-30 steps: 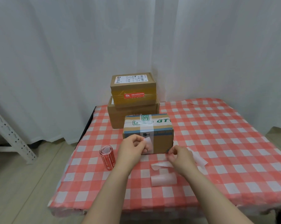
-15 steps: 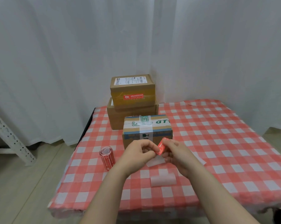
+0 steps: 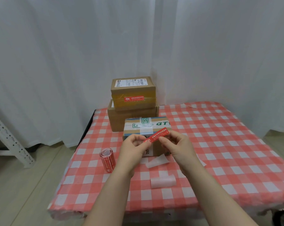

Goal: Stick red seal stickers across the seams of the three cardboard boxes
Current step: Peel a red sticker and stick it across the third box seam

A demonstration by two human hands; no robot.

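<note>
A red seal sticker (image 3: 156,135) is stretched flat and tilted between my two hands, in front of the near cardboard box (image 3: 146,126) with green print and clear tape. My left hand (image 3: 134,150) pinches its lower left end and my right hand (image 3: 177,145) pinches its right half. Behind stand two stacked boxes: the top box (image 3: 133,92) carries a red sticker (image 3: 134,99) on its front seam, and the bottom box (image 3: 121,119) is partly hidden. A roll of red stickers (image 3: 107,159) lies left of my left hand.
Two white backing strips (image 3: 157,162) (image 3: 162,181) lie on the red-checked tablecloth (image 3: 227,152) near my forearms. White curtains hang behind. A white metal rack leg (image 3: 9,144) stands on the floor at the left. The table's left edge drops to wooden floor.
The backing paper came off and dropped to the table. The sticker went from a curled red piece to a flat strip held out between both hands in front of the near box.
</note>
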